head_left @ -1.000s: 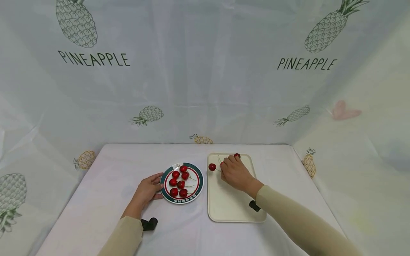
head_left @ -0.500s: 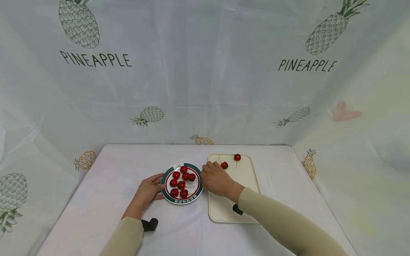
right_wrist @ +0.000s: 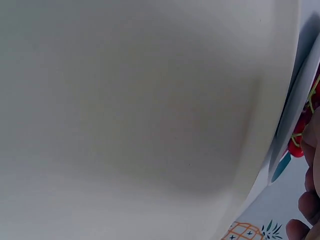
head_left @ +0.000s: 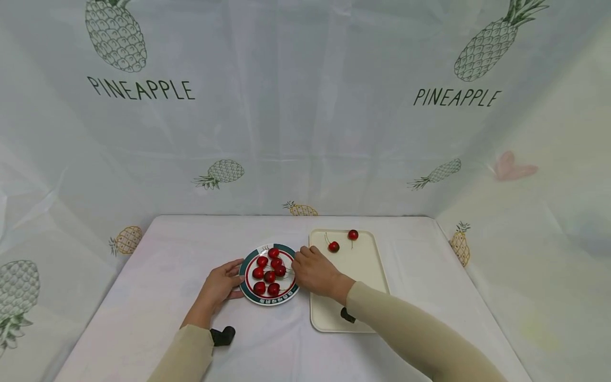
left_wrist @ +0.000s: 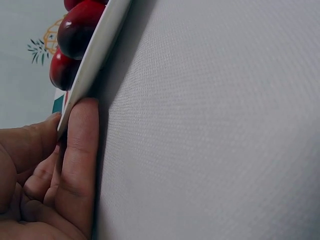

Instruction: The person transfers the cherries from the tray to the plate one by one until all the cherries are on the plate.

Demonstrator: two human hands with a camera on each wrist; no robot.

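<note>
A round plate (head_left: 271,301) with a teal and red rim lies left of the tray, bearing several red cherries (head_left: 259,288) with stems. My left hand (head_left: 218,284) grips its left edge; in the left wrist view the thumb lies over the rim (left_wrist: 95,60) and a finger beneath it. At the plate's right edge, my right hand (head_left: 317,271) has its fingertips by the stem of a cherry (head_left: 280,271) and appears to pinch it. The exact pinch is hidden behind the fingers. Cherries show beside those fingers (right_wrist: 311,142) in the right wrist view.
A cream rectangular tray (head_left: 353,276) lies under and beyond the right hand. Two stemmed cherries remain near its far end, one at the left (head_left: 333,246) and another farther right (head_left: 352,234). White cloth (head_left: 191,244) covers the table, with a pineapple-print curtain (head_left: 305,122) behind.
My right hand has carried a cherry from the tray's far left over to the plate, then shifted slightly left and nearer with it. The left hand stays on the rim.
</note>
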